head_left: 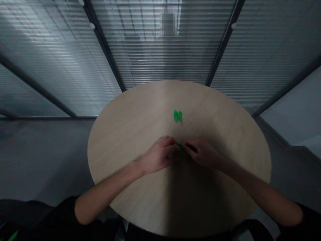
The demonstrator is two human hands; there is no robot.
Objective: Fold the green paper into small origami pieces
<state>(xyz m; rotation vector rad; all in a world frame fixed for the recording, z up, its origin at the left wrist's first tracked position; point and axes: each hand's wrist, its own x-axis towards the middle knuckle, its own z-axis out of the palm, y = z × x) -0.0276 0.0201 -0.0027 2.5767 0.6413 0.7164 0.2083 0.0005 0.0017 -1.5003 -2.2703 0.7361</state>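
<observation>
Near the middle of the round wooden table (135,117), my left hand (164,152) and my right hand (202,152) nearly meet. Between their fingertips is a small green piece (180,146), partly hidden by the fingers. Both hands have their fingers pinched on it, one from each side. Farther back on the tabletop lies a green shape with two leaf-like lobes (178,115), touched by neither hand.
Glass partitions with blinds (163,60) and dark frames stand behind the table. Grey floor (50,160) shows at the left. A dark shadow falls across the tabletop below my hands. Something green (13,236) shows at the bottom left corner.
</observation>
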